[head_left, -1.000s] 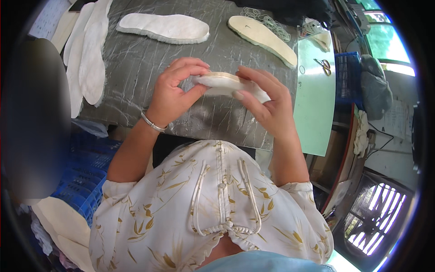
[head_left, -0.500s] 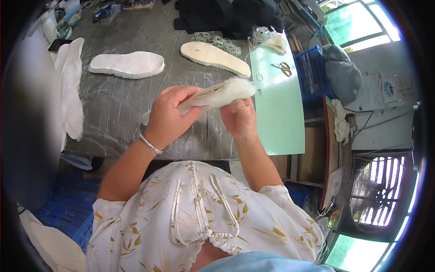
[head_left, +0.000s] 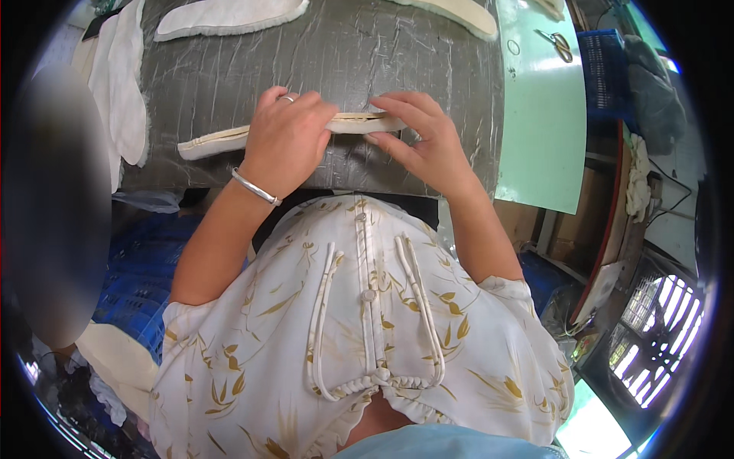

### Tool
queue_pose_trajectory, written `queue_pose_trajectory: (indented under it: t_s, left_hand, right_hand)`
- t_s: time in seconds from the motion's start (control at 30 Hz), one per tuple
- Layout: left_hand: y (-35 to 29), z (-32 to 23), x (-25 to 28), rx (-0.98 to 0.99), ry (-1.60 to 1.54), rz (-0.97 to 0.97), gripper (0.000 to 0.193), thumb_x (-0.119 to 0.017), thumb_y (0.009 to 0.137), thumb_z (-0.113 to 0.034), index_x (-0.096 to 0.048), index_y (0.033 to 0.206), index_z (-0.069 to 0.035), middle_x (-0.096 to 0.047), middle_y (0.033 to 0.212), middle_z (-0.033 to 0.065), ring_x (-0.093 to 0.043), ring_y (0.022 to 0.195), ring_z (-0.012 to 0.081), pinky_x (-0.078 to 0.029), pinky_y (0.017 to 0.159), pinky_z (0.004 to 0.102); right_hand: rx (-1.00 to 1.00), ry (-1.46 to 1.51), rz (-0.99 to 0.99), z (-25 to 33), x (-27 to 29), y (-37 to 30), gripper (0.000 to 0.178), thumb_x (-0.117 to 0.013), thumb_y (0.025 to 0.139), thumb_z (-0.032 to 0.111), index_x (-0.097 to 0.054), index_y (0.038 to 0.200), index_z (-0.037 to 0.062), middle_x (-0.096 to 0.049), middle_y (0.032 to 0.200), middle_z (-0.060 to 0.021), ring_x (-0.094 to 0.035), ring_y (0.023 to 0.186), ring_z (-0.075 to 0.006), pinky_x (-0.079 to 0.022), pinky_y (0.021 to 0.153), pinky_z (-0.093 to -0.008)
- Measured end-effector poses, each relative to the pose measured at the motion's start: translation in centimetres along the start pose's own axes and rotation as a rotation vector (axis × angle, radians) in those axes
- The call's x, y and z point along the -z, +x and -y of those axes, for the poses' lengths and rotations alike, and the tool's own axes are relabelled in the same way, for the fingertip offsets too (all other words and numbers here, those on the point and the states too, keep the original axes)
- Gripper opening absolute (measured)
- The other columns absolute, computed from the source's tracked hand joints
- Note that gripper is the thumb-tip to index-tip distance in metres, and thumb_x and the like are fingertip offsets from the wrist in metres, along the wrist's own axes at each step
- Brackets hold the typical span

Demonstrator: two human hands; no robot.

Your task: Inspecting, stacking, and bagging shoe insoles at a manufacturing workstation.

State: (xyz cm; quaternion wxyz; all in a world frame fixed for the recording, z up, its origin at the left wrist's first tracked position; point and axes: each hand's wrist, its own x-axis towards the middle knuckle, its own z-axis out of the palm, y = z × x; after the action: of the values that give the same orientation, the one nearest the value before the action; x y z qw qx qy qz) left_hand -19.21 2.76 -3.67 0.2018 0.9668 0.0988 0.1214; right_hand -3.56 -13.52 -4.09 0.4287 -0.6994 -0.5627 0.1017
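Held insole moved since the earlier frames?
Yes: the held insole has moved left, away from the green sheet; that gap is wider now.

Insole workshop: film-covered worktop (head_left: 344, 76) at 12 o'clock, fleecy insoles (head_left: 126, 88) overlapping at 10 o'clock, scissors (head_left: 560, 42) between 1 and 2 o'clock, blue plastic crates (head_left: 600, 76) at 2 and 8 o'clock.

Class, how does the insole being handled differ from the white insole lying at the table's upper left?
The held insole is turned edge-on, showing a layered rim; the lying white insole shows its broad face. The left hand grips the held insole; no hand touches the lying white insole. Both are long and pale.
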Motion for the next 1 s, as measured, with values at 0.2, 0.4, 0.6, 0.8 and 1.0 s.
queue_pose_trajectory:
  t_s: [0.2,0.4,0.6,0.8,1.0]
  left_hand:
    - [-0.3,-0.1,-0.7,-0.002,0.011,0.013,0.021,-0.064,0.077,-0.005,-0.067,0.097,-0.007,-0.063,0.089,0.0054,-0.059,0.085,0.0257,-0.039,0.092,0.0397]
    - [-0.3,-0.5,-0.3,0.004,0.017,0.045,0.02,-0.064,0.077,-0.005,-0.067,0.097,-0.007,-0.063,0.089,0.0054,-0.059,0.084,0.0262,-0.039,0.091,0.0396]
    - [-1.3,-0.8,1.9,0.057,0.088,0.024,0.048,-0.076,0.074,-0.023,-0.063,0.116,-0.004,-0.064,0.105,0.0075,-0.059,0.099,0.0264,-0.035,0.102,0.0446]
    - [-2.9,1.7,2.9,0.113,0.154,-0.029,0.035,-0.074,0.078,-0.025,-0.068,0.108,-0.009,-0.066,0.1,0.0057,-0.061,0.096,0.0243,-0.034,0.103,0.0468]
    - [-3.3,2.0,2.5,0.106,0.072,-0.032,0.031,-0.075,0.077,-0.025,-0.07,0.103,-0.009,-0.066,0.096,0.004,-0.061,0.093,0.0225,-0.033,0.104,0.0465]
  right_hand:
    - [0.093,-0.146,0.006,-1.0,-1.9,-0.4,0.024,-0.076,0.074,0.016,-0.07,0.096,0.0072,-0.066,0.091,-0.007,-0.061,0.084,-0.0261,-0.047,0.075,-0.0379]
    - [0.123,-0.15,-0.044,-1.1,-2.7,-0.7,0.012,-0.072,0.076,0.01,-0.07,0.088,0.0072,-0.066,0.088,-0.0043,-0.06,0.082,-0.0238,-0.044,0.077,-0.0365]
    - [0.058,-0.066,-0.056,-1.3,-2.6,-0.8,0.014,-0.073,0.076,0.009,-0.07,0.089,0.0065,-0.067,0.089,-0.0056,-0.06,0.082,-0.025,-0.045,0.079,-0.0363]
    - [0.023,-0.079,0.002,-0.2,-2.2,-0.3,0.036,-0.078,0.074,0.021,-0.069,0.104,0.0054,-0.066,0.098,-0.0095,-0.061,0.09,-0.0265,-0.044,0.083,-0.0374]
    - [0.081,-0.11,0.013,0.0,-4.0,0.9,0.014,-0.073,0.079,0.014,-0.072,0.09,0.006,-0.067,0.087,-0.005,-0.06,0.08,-0.0241,-0.043,0.08,-0.0362]
